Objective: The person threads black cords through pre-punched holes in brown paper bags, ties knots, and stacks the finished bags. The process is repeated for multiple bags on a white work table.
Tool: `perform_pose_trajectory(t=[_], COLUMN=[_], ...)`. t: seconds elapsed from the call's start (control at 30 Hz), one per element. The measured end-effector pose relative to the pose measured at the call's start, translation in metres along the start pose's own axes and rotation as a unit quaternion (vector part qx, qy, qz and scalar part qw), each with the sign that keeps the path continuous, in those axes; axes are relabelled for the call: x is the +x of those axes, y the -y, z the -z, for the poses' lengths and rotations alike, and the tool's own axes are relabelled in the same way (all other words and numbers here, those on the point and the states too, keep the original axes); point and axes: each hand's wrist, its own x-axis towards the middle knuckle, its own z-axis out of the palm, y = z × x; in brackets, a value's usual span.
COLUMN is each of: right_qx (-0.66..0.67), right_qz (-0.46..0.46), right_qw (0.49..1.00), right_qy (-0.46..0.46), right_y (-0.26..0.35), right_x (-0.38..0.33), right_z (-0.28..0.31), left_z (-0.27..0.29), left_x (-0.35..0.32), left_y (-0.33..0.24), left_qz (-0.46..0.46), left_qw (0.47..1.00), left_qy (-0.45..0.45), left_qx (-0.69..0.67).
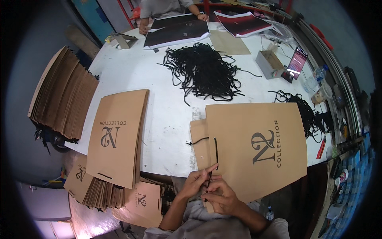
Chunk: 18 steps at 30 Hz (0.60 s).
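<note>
The right hand point(221, 196) pinches a black cord point(216, 151) at the left edge of a brown bag point(254, 139) on the table point(167, 119). The left hand point(195, 182) points its index finger there; overlapping fingers hide its grip.

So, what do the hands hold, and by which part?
A black cord: the right hand pinches it, seemingly near one end; whether the left hand also grips it cannot be told.
</note>
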Motion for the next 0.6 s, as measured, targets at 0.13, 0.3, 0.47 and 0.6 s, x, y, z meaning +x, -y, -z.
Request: perform_pose_trajectory(t=[0.13, 0.3, 0.47, 0.6], right_qx=[0.044, 0.007, 0.028, 0.026], right_qz=[-0.027, -0.080, 0.025, -0.113], right_qw=[0.999, 0.993, 0.999, 0.985], right_qy=[-0.013, -0.089, -0.024, -0.129], right_y=[-0.013, -0.015, 0.001, -0.020], right_x=[-0.007, 0.014, 0.009, 0.018], right_z=[-0.012, -0.013, -0.022, -0.027], left_z=[-0.004, 0.006, -0.011, 0.002], left_x=[-0.003, -0.010, -0.005, -0.010], left_y=[-0.014, 0.019, 0.003, 0.016], left_qz=[0.070, -0.071, -0.023, -0.022], left_qw=[0.997, 0.997, 0.995, 0.995], left_qy=[0.015, -0.023, -0.036, -0.085], left_qx=[0.002, 0.013, -0.086, -0.048])
